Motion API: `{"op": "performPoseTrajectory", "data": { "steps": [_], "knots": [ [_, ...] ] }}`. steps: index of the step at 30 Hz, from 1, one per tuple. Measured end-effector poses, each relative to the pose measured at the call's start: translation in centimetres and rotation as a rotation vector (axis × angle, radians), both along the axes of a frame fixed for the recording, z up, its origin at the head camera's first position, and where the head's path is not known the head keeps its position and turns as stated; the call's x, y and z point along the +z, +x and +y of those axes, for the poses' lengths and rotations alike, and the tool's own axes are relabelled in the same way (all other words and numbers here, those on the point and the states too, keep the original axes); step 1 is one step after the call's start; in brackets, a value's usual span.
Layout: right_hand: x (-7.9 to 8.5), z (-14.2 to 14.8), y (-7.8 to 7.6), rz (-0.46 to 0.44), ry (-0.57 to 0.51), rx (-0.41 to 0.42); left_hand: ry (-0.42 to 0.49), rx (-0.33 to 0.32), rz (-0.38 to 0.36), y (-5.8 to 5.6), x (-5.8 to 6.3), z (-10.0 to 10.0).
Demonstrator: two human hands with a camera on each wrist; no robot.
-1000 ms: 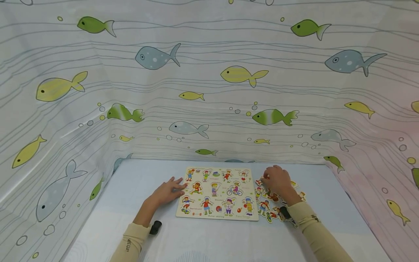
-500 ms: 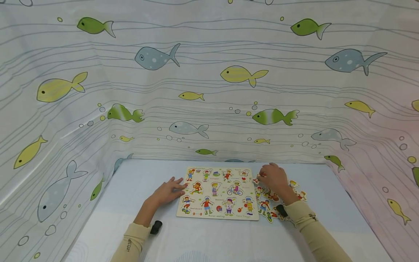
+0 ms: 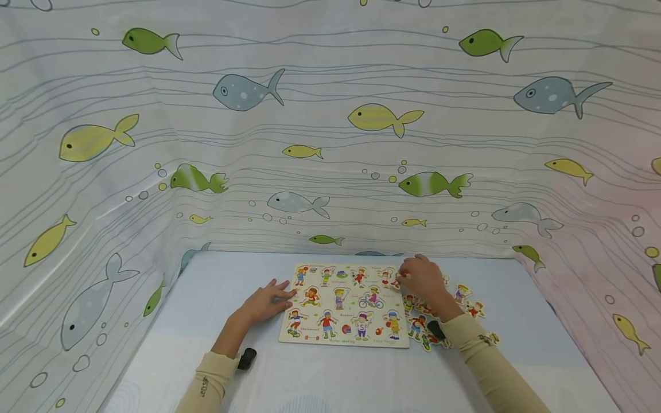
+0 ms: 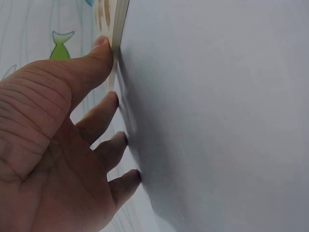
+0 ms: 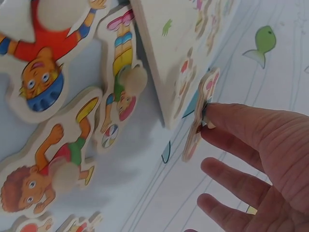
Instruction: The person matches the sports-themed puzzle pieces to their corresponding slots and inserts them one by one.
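1. Pinching a figure piece (image 5: 199,116) between thumb and finger, my right hand (image 3: 426,284) holds it on edge near the far right corner of the board (image 3: 353,304); I cannot tell whether they touch.
2. My left hand (image 3: 264,302) is spread at the board's left edge.
3. Loose pieces (image 3: 416,328) crowd the right edge; tabletop (image 3: 361,378) stretches in front.
4. Board: flat, pale, straight-sided. Loose pieces: wavy-outlined, some with round, smooth knobs (image 5: 65,175).
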State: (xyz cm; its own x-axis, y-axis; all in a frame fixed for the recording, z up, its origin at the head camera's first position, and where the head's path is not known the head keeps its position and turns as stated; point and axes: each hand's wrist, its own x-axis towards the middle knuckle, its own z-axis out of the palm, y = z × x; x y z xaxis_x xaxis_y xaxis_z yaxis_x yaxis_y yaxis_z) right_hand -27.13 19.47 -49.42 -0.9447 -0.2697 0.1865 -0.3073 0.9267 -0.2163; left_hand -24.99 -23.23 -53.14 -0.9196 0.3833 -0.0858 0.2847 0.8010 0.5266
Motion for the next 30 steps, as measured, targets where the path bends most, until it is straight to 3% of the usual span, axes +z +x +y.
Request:
{"op": "performPoseTrajectory", "data": {
  "steps": [7,30],
  "knots": [
    [0.3,-1.3,-0.1,0.041,0.002,0.067,0.008,-0.012,0.031,0.2,0.1,-0.1],
    [-0.1,-6.0,-1.0,0.100,-0.085,0.199,-0.001,0.016,0.008,0.1,-0.1,0.0]
  ]
}}
